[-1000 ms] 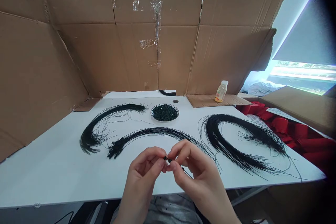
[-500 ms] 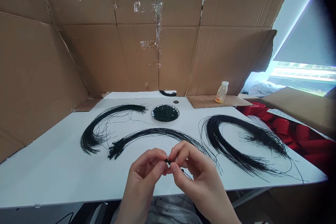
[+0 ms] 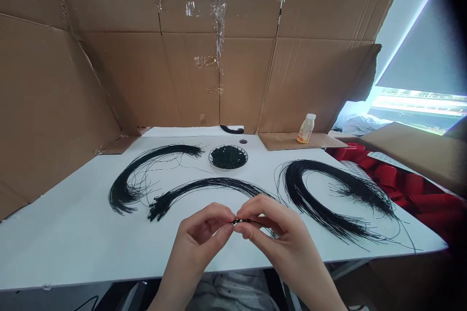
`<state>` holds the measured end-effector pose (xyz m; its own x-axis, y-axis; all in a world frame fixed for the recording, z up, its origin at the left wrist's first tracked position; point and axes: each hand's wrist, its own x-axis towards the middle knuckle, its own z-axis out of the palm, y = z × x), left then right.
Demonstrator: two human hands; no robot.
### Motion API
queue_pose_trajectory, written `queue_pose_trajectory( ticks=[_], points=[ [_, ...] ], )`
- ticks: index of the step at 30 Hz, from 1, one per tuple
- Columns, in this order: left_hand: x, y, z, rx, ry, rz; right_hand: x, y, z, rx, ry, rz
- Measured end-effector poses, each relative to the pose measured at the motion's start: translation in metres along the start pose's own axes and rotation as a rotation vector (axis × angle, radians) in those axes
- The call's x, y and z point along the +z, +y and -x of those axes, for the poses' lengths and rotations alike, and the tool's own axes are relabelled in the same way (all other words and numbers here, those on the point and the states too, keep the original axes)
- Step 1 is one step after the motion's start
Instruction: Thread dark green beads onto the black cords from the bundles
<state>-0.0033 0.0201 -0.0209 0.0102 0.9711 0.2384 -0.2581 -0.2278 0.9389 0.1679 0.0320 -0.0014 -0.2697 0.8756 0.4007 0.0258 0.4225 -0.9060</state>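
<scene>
My left hand [image 3: 202, 240] is closed in a pinch on one end of a thin black cord [image 3: 242, 221] with small dark beads or knots on it. My right hand [image 3: 282, 235] pinches the same cord just to the right, fingertips almost touching those of the left. From the right fingers the cord trails off to the right. Just behind the hands lies a bundle of black cords [image 3: 215, 182], its left end thick with dark knots or beads. Farther back stands a round plate [image 3: 228, 168] heaped with small dark green or black beads [image 3: 228, 157].
One looped bundle of black cords [image 3: 295, 184] lies at right, another curved bundle [image 3: 122, 187] at left. Cardboard walls [image 3: 182, 77] enclose the white table [image 3: 91, 233] at the back and left. A small bottle [image 3: 305, 129] stands on a cardboard flap. Red items [image 3: 386, 175] sit beyond the right edge.
My fingers have straightened the cord between them, so more of its beaded or knotted part shows. The right hand has turned slightly, and the view has shifted a little.
</scene>
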Motion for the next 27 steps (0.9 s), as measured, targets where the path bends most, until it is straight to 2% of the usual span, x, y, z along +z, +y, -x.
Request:
queue_pose_trajectory(
  ticks=[8,11,18,20,24,27],
  points=[
    [0.001,-0.004,-0.002,0.090,0.036,-0.051,0.003,-0.001,0.002,0.034,0.004,0.107],
    [0.001,-0.006,-0.001,0.089,0.040,-0.045,0.003,-0.002,0.003,0.054,0.022,0.131],
    [0.001,-0.004,-0.004,0.064,0.018,-0.079,0.001,-0.005,0.002,0.082,-0.057,0.105],
    [-0.005,-0.009,-0.011,0.013,0.007,-0.221,-0.001,-0.004,0.000,0.090,-0.033,0.103],
    [-0.023,-0.034,-0.031,-0.057,-0.028,-0.699,-0.010,-0.001,-0.003,0.096,0.053,0.127],
    [-0.032,-0.056,-0.039,-0.066,-0.013,-0.792,-0.017,0.001,-0.005,0.108,0.064,0.163]
  ],
)
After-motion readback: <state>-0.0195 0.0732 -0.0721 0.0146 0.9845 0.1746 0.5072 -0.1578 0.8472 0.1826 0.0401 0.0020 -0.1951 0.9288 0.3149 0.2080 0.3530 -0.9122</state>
